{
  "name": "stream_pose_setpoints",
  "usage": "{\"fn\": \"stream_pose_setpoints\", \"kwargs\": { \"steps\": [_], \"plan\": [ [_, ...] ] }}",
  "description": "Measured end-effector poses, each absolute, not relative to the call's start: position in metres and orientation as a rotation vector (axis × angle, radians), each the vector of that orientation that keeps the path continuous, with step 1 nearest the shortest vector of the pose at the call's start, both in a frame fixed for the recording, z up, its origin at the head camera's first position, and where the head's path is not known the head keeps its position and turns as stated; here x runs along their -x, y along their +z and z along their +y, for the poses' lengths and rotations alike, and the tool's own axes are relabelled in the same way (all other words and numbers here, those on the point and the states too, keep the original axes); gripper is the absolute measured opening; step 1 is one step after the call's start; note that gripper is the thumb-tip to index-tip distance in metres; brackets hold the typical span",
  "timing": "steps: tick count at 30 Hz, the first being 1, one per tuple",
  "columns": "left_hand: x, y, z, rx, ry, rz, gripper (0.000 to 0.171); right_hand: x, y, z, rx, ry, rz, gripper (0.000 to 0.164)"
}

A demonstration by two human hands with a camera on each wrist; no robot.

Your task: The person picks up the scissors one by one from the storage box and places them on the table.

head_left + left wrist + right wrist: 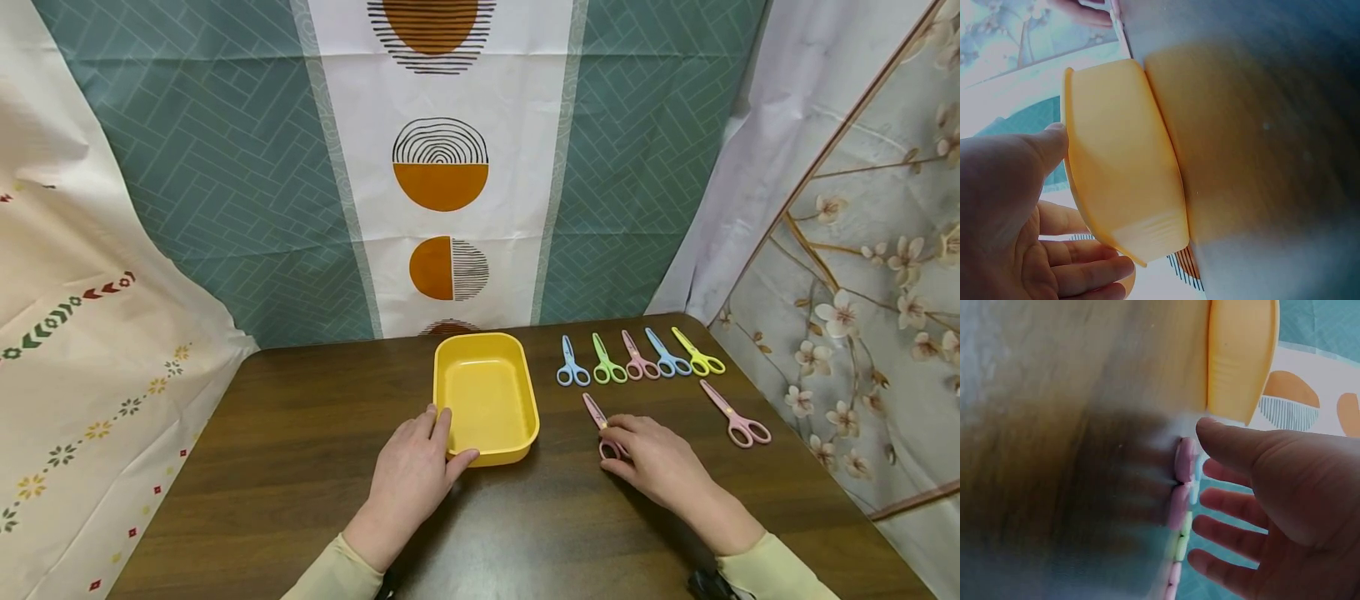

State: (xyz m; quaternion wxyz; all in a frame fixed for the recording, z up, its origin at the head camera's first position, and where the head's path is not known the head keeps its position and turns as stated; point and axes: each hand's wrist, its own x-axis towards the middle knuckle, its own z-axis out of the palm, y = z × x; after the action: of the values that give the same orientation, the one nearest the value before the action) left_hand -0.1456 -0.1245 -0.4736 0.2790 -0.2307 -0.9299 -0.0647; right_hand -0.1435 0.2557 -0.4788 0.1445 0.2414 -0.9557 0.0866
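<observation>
A yellow tray [486, 458] with rounded corners sits on the table. My left hand [415, 462] rests at its near left corner, with the thumb on the front rim and fingertips at the left rim. In the left wrist view, the thumb [1055, 140] touches the tray's edge and the fingers are loosely extended. To the right of the tray lies a pair of pink scissors [594, 410]. Over its handles is my right hand [660, 460], partly hiding them. The right wrist view shows that hand's fingers [1235, 506] apart and loosely extended, close to the pink handles [1185, 460].
Along the back right lie blue scissors [573, 372], green scissors [609, 370], pink scissors [641, 365], more blue scissors [671, 363] and yellow scissors [703, 362]. Another pink pair [738, 421] lies near the right edge. Patterned cloth [442, 275] hangs behind the brown table [315, 500].
</observation>
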Motion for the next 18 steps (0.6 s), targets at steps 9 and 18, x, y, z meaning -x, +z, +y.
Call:
{"fn": "stream_pose_setpoints", "kwargs": {
  "steps": [9,18],
  "plan": [
    [0.146,-0.474,-0.125,0.620,-0.169,-2.487,0.075,0.134,-0.475,0.252,-0.737,0.164,-2.786,0.041],
    [0.146,-0.474,-0.125,0.617,-0.166,-2.488,0.075,0.128,-0.477,0.251,-0.735,0.137,-2.810,0.041]
  ]
}}
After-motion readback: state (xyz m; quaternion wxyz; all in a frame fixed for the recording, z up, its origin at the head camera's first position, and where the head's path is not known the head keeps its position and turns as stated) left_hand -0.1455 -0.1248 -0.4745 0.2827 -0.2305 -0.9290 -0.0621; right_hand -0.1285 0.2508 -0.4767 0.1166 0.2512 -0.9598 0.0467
